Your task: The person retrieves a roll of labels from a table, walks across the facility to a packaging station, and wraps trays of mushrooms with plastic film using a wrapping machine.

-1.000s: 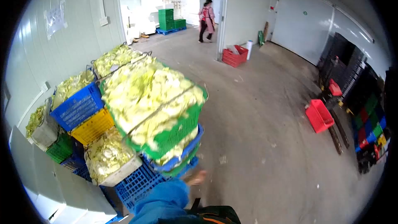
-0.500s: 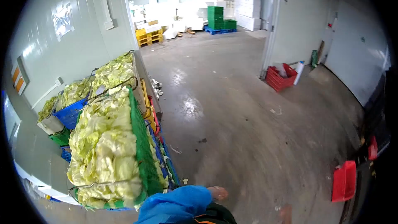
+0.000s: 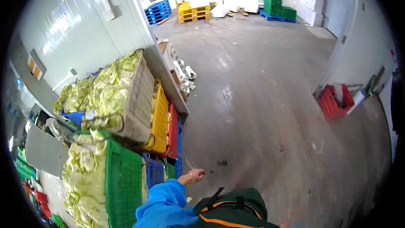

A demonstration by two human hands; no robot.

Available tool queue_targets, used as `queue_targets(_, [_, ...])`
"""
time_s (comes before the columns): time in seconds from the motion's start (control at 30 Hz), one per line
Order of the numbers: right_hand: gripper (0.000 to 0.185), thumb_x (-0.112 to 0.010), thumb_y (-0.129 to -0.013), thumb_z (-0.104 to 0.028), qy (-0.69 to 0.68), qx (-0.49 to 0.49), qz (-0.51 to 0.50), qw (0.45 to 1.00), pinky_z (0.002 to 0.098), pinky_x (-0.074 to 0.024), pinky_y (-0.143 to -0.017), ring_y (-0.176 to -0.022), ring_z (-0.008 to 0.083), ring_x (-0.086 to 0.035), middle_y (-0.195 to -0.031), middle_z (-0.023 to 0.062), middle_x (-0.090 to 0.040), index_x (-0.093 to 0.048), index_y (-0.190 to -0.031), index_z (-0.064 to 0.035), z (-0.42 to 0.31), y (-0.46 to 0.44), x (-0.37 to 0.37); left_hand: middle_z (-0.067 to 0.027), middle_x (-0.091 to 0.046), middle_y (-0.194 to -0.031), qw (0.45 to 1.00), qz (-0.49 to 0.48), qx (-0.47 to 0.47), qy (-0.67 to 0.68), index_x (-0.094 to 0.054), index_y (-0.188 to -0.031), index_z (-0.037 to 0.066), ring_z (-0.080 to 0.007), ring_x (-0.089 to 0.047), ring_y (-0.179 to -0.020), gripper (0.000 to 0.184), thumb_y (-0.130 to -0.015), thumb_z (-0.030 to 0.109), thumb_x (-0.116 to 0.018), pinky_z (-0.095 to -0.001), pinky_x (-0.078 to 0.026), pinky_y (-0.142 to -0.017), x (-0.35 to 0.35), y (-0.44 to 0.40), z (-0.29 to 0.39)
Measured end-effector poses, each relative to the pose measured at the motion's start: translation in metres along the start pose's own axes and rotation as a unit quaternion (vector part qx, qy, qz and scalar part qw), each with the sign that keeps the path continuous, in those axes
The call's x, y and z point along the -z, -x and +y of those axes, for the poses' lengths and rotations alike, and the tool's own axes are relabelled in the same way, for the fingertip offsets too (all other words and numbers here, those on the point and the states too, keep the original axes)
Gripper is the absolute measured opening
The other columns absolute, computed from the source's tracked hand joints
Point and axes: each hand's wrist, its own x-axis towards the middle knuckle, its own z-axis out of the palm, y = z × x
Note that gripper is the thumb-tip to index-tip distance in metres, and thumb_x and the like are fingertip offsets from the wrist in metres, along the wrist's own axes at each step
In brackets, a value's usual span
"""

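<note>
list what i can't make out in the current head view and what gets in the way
In the head view:
Right hand: mostly cut off by the bottom edge, so its grip is unknown.
Left hand: too small to tell every finger apart.
Wall sheet: glare and blur hide any writing.
Red crate: contents mostly hidden by the yellow crate.

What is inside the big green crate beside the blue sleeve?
Pale green leaves fill the green crate to its top. What lies deeper cannot be seen, because the upper leaves and the crate itself cover it.
</note>
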Motion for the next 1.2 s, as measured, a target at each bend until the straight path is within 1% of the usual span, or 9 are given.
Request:
queue_targets(0.23, [0.024, -0.052, -0.082, -0.024, -0.03, 0.023, -0.076, 0.996, 0.031, -0.0411, -0.056, -0.061, 0.0175, -0.05, -0.07, 0.0082, -0.055, -0.055, -0.082, -0.0004, -0.209, -0.122, 0.062, -0.0086, -0.064, -0.076, 0.957, 0.28, 0.02, 0.075, -0.06, -0.098, 0.011, -0.0209, -0.063, -0.065, 0.023, -0.084, 0.025, -0.048, -0.0328, -0.049, -0.062, 0.197, -0.203, 0.09])
queue_targets(0.43, [0.027, -0.055, -0.08, -0.028, -0.028, 0.169, -0.001, 0.985, 0.031, -0.0406, -0.051, -0.055, 0.0164, -0.049, -0.064, 0.0072, -0.053, -0.054, -0.079, -0.001, -0.51, -0.256, 0.224, -0.014, -0.061, -0.098, 0.985, 0.071, 0.158, 0.02, -0.058, -0.103, 0.013, -0.0311, -0.057, -0.093, 0.028, -0.08, 0.027, -0.05, -0.0391, -0.045, -0.081, 0.228, -0.268, 0.067])
queue_targets(0.5, [0.028, -0.056, -0.079, -0.029, -0.062, 0.255, 0.031, 0.965, 0.031, -0.0404, -0.049, -0.053, 0.016, -0.048, -0.062, 0.0068, -0.052, -0.053, -0.078, -0.0012, -0.671, -0.257, 0.268, -0.0117, -0.062, -0.093, 0.981, 0.1, 0.165, -0.003, -0.056, -0.105, 0.009, -0.0219, -0.064, -0.073, 0.028, -0.082, 0.023, -0.049, -0.033, -0.05, -0.066, 0.209, -0.274, 0.018])
queue_targets(0.57, [0.027, -0.055, -0.081, -0.028, -0.04, 0.309, 0.071, 0.947, 0.0299, -0.0388, -0.046, -0.049, 0.0141, -0.046, -0.057, 0.0051, -0.049, -0.05, -0.07, -0.0039, -0.836, -0.214, 0.28, -0.0138, -0.06, -0.102, 0.923, 0.122, 0.293, 0.216, -0.057, -0.105, 0.009, -0.0308, -0.055, -0.099, 0.031, -0.08, 0.026, -0.049, -0.0385, -0.043, -0.084, 0.218, -0.272, 0.011])
queue_targets(0.7, [0.024, -0.054, -0.082, -0.026, -0.068, 0.424, 0.02, 0.903, 0.028, -0.0388, -0.044, -0.047, 0.0135, -0.047, -0.056, 0.0042, -0.05, -0.048, -0.068, -0.0063, -1.055, -0.246, 0.23, -0.0136, -0.062, -0.092, 0.8, 0.151, 0.42, 0.402, -0.058, -0.102, 0.006, -0.0235, -0.062, -0.078, 0.027, -0.078, 0.018, -0.051, -0.0347, -0.049, -0.069, 0.222, -0.311, -0.066])
queue_targets(0.9, [0.02, -0.055, -0.074, -0.018, 0.36, 0.527, -0.078, 0.766, 0.0354, -0.0442, -0.056, -0.058, 0.0174, -0.054, -0.063, 0.0075, -0.055, -0.053, -0.068, 0.0008, -1.149, -0.28, 0.132, -0.01, -0.062, -0.078, 0.641, 0.376, 0.403, 0.534, -0.058, -0.096, 0.003, -0.018, -0.061, -0.066, 0.019, -0.079, 0.011, -0.054, -0.0321, -0.05, -0.058, 0.346, -0.438, -0.131])
queue_targets(1.03, [0.011, -0.052, -0.073, -0.009, 0.208, 0.324, -0.193, 0.902, 0.0323, -0.0435, -0.042, -0.045, 0.0186, -0.053, -0.059, 0.0111, -0.057, -0.056, -0.07, 0.0012, -1.169, -0.305, 0.137, -0.0086, -0.064, -0.08, 0.824, 0.375, 0.291, 0.309, -0.059, -0.097, 0.01, -0.0221, -0.061, -0.069, 0.021, -0.079, 0.018, -0.053, -0.0317, -0.049, -0.064, 0.558, -0.488, -0.098])
queue_targets(1.1, [0.013, -0.05, -0.074, -0.009, 0.198, 0.301, -0.227, 0.905, 0.0339, -0.0425, -0.04, -0.044, 0.0199, -0.053, -0.056, 0.0121, -0.056, -0.056, -0.07, 0.0011, -1.192, -0.335, 0.15, -0.0086, -0.064, -0.082, 0.83, 0.404, 0.292, 0.25, -0.059, -0.098, 0.014, -0.0232, -0.061, -0.071, 0.022, -0.078, 0.02, -0.053, -0.0308, -0.048, -0.066, 0.628, -0.518, -0.115])
queue_targets(1.2, [0.013, -0.049, -0.074, -0.008, 0.285, 0.243, -0.197, 0.906, 0.034, -0.0416, -0.039, -0.043, 0.0202, -0.053, -0.055, 0.0119, -0.055, -0.055, -0.067, 0.0012, -1.28, -0.344, 0.143, -0.0082, -0.064, -0.08, 0.728, 0.488, 0.301, 0.376, -0.059, -0.097, 0.008, -0.0209, -0.062, -0.073, 0.022, -0.078, 0.017, -0.053, -0.0313, -0.048, -0.067, 0.71, -0.563, -0.151])
